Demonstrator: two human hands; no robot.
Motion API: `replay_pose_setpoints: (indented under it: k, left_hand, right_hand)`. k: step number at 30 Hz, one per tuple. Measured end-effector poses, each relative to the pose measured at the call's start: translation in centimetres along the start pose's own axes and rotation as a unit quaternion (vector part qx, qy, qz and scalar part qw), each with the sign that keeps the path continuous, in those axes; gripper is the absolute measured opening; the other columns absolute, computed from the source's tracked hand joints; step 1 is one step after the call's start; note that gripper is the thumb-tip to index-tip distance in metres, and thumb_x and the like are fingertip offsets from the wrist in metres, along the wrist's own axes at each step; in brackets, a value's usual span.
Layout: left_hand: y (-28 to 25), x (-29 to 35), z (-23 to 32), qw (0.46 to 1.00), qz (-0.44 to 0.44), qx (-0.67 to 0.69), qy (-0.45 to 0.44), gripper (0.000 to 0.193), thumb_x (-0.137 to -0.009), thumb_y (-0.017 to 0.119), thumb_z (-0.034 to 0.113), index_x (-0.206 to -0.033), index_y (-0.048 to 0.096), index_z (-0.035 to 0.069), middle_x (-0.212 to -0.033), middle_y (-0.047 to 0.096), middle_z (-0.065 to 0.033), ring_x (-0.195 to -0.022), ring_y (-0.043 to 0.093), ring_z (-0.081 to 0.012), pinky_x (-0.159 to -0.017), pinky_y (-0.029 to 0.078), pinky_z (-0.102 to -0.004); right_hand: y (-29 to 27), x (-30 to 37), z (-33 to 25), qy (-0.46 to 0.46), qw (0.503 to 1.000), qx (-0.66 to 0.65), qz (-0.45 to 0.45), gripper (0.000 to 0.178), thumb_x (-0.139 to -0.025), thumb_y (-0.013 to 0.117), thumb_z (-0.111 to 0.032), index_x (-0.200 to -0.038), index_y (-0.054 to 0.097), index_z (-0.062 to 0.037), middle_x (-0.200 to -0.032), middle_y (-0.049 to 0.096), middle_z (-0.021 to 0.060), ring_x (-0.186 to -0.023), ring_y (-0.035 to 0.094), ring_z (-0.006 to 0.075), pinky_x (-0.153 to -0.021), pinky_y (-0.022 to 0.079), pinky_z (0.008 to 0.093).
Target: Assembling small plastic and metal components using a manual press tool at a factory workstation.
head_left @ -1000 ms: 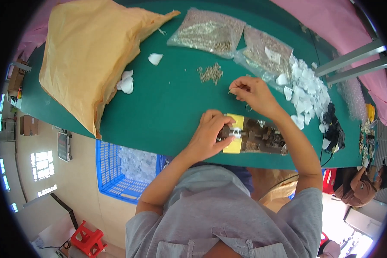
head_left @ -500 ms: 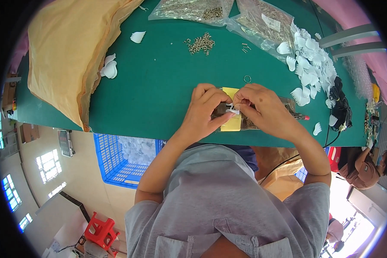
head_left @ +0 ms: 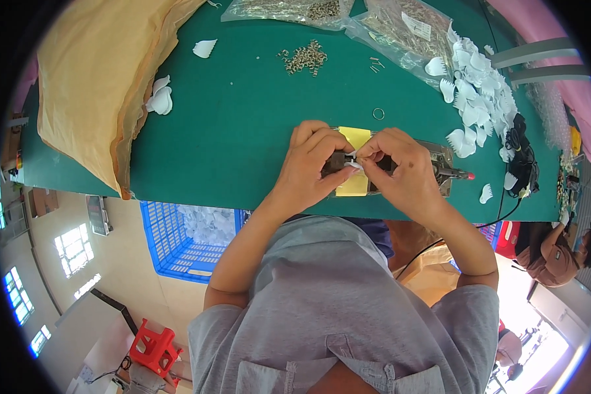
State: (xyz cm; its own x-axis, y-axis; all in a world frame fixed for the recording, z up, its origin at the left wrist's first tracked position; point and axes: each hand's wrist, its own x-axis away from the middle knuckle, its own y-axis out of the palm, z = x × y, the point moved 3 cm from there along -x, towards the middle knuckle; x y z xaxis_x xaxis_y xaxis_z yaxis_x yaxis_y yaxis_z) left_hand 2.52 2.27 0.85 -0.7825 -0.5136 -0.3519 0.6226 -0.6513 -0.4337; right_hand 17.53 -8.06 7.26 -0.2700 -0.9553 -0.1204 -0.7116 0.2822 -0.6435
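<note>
- Lying at the far left of the smooth green tabletop (head_left: pixel 217 151), a large tan paper sack (head_left: pixel 105 85) has its open edge turned toward the middle.
- Beside that edge rests a small cluster of curved white plastic pieces (head_left: pixel 159 98).
- Below the table edge, a blue slatted plastic crate (head_left: pixel 152 230) holds a white heap.
- Farther up the table lies a single white piece with a toothed edge (head_left: pixel 204 48).
- Next comes a loose pile of tiny brassy metal parts (head_left: pixel 305 59).
- The left hand (head_left: pixel 314 161) is partly curled, thumb and fingertips closed on opposite sides of a small white plastic piece (head_left: pixel 354 165).
- That piece sits over a bright yellow strip (head_left: pixel 354 187) on a dark metal fixture (head_left: pixel 443 157), between the two hands.
- A thin metal ring (head_left: pixel 378 113) lies just beyond them.
- The right hand (head_left: pixel 400 167) brings thumb and forefinger together at the piece; whether they fully close or grip anything cannot be told.
- Farther right are a heap of white toothed pieces (head_left: pixel 479 98) and a tangled black cable bundle (head_left: pixel 520 154).
</note>
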Motion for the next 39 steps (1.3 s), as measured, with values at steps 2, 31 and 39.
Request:
replay_pose_setpoints:
  k: [2, 31, 39]
  left_hand:
    - [0.0, -0.1, 0.1, 1.000, 0.001, -0.003, 0.006, 0.035, -0.075, 0.085, 0.006, -0.106, 0.069, 0.007, -0.109, 0.069, -0.0061, -0.112, 0.057, -0.0295, -0.093, 0.050, -0.0400]
    - [0.0, -0.1, 0.1, 0.999, 0.031, 0.006, 0.010, 0.087, -0.072, 0.089, 0.010, -0.149, 0.048, 0.007, -0.139, 0.061, -0.0122, -0.128, 0.051, -0.0350, -0.110, 0.041, -0.0459]
    - [-0.1, -0.2, 0.3, 0.999, 0.035, 0.007, 0.008, 0.091, -0.074, 0.088, 0.006, -0.153, 0.044, 0.006, -0.136, 0.062, -0.0125, -0.127, 0.051, -0.0341, -0.110, 0.042, -0.0455]
  right_hand:
    - [0.0, 0.4, 0.1, 0.008, 1.000, -0.010, 0.013, 0.008, -0.086, 0.074, -0.001, -0.090, 0.068, -0.0032, -0.084, 0.067, 0.0103, -0.080, 0.065, 0.0293, -0.073, 0.052, 0.0397]
    - [-1.4, -1.3, 0.3, 0.023, 0.993, 0.005, -0.112, 0.011, -0.095, 0.071, -0.012, -0.096, 0.070, -0.0017, -0.086, 0.066, 0.0100, -0.087, 0.063, 0.0260, -0.076, 0.051, 0.0394]
    - [-3.0, -3.0, 0.7, 0.036, 0.994, 0.017, -0.102, 0.010, -0.097, 0.069, -0.009, -0.100, 0.069, 0.0003, -0.092, 0.066, 0.0090, -0.091, 0.061, 0.0240, -0.081, 0.050, 0.0375]
